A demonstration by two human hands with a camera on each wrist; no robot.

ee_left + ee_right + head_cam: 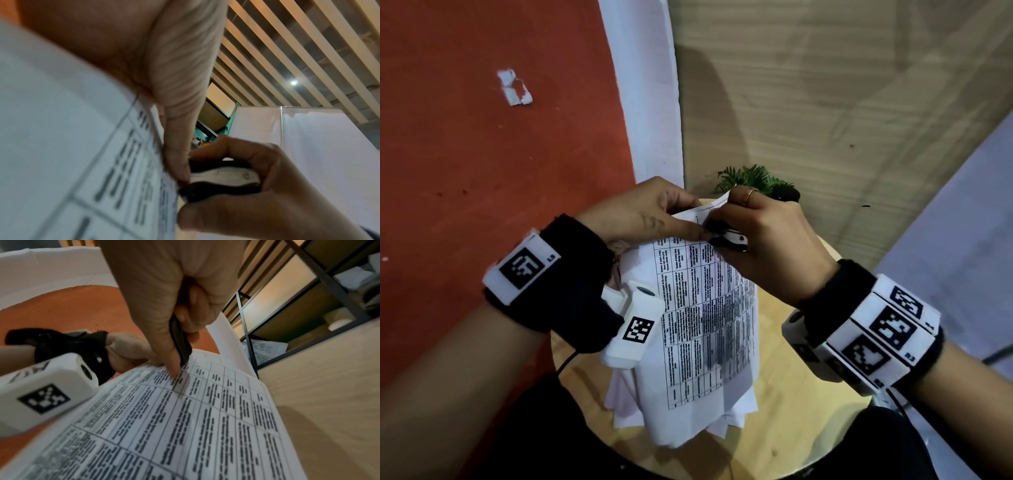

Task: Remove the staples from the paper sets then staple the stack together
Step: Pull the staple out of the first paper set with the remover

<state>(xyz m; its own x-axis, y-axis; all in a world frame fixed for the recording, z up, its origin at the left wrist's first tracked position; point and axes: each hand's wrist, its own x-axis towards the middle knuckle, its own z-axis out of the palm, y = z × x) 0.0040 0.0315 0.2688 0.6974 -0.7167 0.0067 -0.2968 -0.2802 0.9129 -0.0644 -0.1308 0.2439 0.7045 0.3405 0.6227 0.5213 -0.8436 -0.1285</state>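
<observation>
A set of white printed sheets (705,329) with a ruled table hangs above a round wooden table (791,411). My left hand (654,216) pinches its top left corner, thumb on the printed face. My right hand (760,229) grips a black and white staple remover (729,238), whose tip touches the paper near that corner. In the left wrist view the staple remover (222,178) sits next to my left thumb (176,146). The right wrist view shows the staple remover (180,339) pressed on the paper (205,418). The staple itself is hidden.
More white sheets (626,404) lie under the held set on the table. A small green plant (753,180) stands at the table's far edge. Red floor (482,171) lies to the left, a wood-grain panel (825,102) behind. Shelving (308,296) shows in the right wrist view.
</observation>
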